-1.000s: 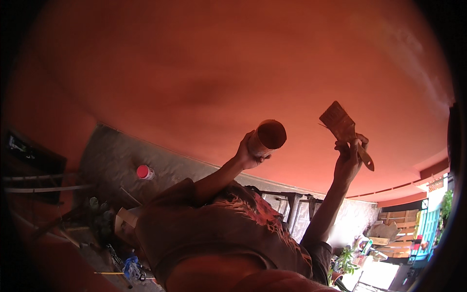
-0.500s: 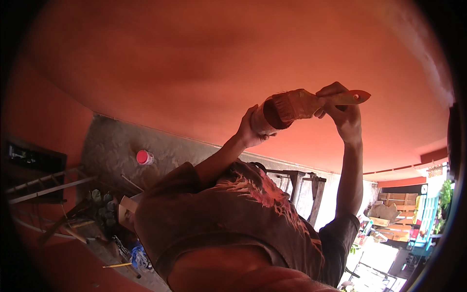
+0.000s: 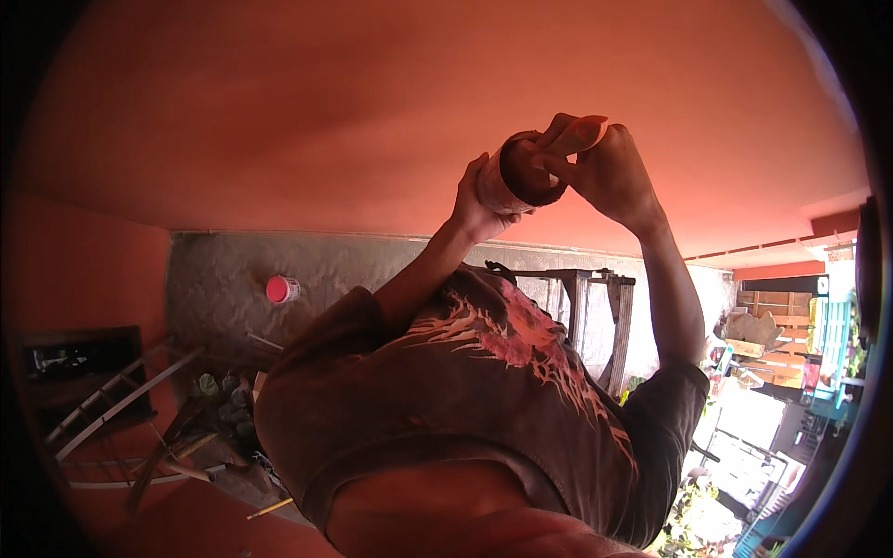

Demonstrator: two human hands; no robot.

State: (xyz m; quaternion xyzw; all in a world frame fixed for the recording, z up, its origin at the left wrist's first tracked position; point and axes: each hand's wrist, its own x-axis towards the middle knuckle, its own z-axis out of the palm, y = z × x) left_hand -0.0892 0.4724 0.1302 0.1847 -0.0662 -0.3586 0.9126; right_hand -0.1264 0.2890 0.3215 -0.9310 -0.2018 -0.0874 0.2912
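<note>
My left hand (image 3: 477, 206) is wrapped round a paint-smeared cup-shaped container (image 3: 503, 189), tilted so its dark mouth faces right. In my right hand (image 3: 614, 177) is a wide paintbrush (image 3: 579, 137), gripped near the handle. The handle's rounded end points up and right, while the bristle end is down inside the container, hidden by its rim and my fingers. Both hands are raised in front of a broad orange-red wall (image 3: 326, 112).
A small tub with a pink-red lid (image 3: 282, 289) stands on the grey floor (image 3: 219, 270) at left. Beyond it are a ladder (image 3: 126, 405) and a dark opening. A dark frame-like stand (image 3: 595, 307) is behind my torso; wooden pallets (image 3: 777, 325) are at far right.
My right hand has moved left and slightly up, lowering the brush bristles into the container. The container has shifted a little up and left in view.
</note>
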